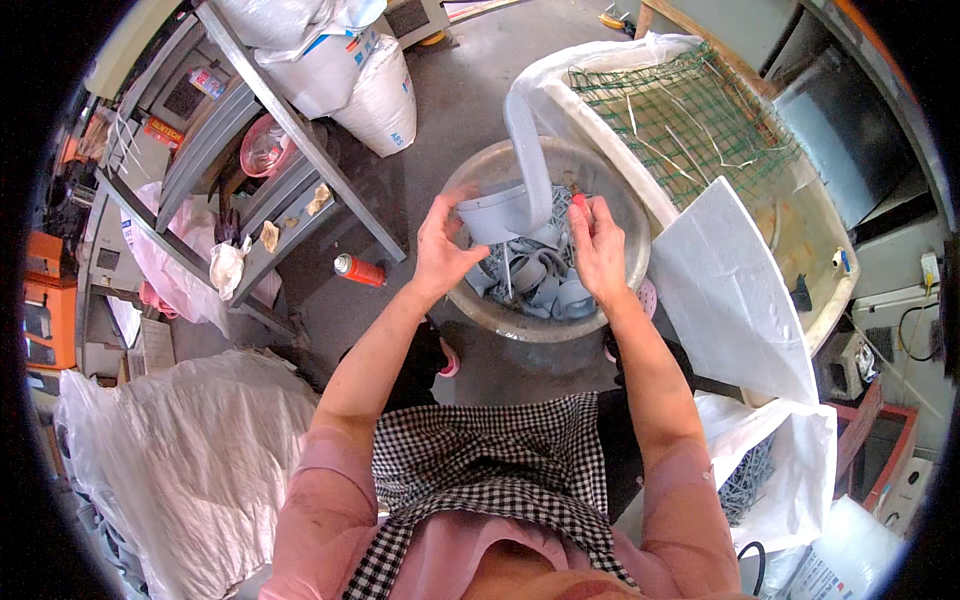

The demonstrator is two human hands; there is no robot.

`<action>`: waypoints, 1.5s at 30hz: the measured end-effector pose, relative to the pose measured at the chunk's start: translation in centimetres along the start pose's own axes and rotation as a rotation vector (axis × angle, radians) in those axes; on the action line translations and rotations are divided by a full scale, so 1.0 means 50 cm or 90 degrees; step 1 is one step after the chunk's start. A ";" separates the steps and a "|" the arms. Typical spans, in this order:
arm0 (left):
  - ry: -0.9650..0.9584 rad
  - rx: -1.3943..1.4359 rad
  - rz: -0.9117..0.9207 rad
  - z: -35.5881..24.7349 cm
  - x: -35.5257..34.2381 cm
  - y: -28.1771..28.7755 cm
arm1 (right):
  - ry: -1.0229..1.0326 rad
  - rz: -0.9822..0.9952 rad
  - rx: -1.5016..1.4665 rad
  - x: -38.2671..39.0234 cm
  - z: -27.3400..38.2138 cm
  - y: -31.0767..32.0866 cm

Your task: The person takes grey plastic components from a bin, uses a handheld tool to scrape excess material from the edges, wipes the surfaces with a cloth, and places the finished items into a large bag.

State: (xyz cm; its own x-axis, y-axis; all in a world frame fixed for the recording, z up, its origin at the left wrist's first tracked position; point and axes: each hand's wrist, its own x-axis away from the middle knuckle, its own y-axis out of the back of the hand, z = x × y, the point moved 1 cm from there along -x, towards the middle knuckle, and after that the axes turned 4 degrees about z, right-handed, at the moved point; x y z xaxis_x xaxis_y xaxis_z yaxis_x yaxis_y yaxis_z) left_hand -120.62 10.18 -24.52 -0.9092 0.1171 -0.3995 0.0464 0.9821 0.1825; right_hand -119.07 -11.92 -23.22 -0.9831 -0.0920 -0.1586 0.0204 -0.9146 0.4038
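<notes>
Over a round metal basin (pixel 477 313), my left hand (pixel 445 246) is closed on the left edge of a grey curved plastic part (pixel 492 216), its thumb below and its fingertips blurred. A long grey band (pixel 524 135) rises from beside this part and bends toward the tub; I cannot tell whether the two are joined. My right hand (pixel 601 252) is at the basin's right side, its thumb and fingers closed around a small red-ended thing (pixel 578 200), mostly hidden. Below both hands, the basin holds many grey plastic pieces (pixel 545 288).
A white tub (pixel 640 205) with green netting (pixel 680 115) stands at the far right, a pale flat panel (pixel 735 290) leaning against it. A red spray can (pixel 359 270) is left of the basin, near a grey metal rack (pixel 300 135). White sacks (pixel 372 95) stand behind.
</notes>
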 end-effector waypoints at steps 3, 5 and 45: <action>-0.007 0.012 0.001 0.001 0.000 -0.001 | 0.017 -0.013 -0.003 -0.003 0.003 -0.006; -0.005 0.060 -0.003 0.001 -0.001 -0.004 | 0.030 -0.013 -0.022 -0.004 0.006 -0.011; 0.343 0.670 0.022 0.051 0.048 -0.087 | 0.040 0.002 0.005 0.018 0.015 -0.086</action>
State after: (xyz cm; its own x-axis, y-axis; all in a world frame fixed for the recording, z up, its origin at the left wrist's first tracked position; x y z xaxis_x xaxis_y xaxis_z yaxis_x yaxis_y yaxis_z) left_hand -121.97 6.54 -28.55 -0.9464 0.3158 0.0682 0.1625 0.6477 -0.7443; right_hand -120.16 -7.76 -24.45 -0.9697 -0.1191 -0.2133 0.0215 -0.9113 0.4112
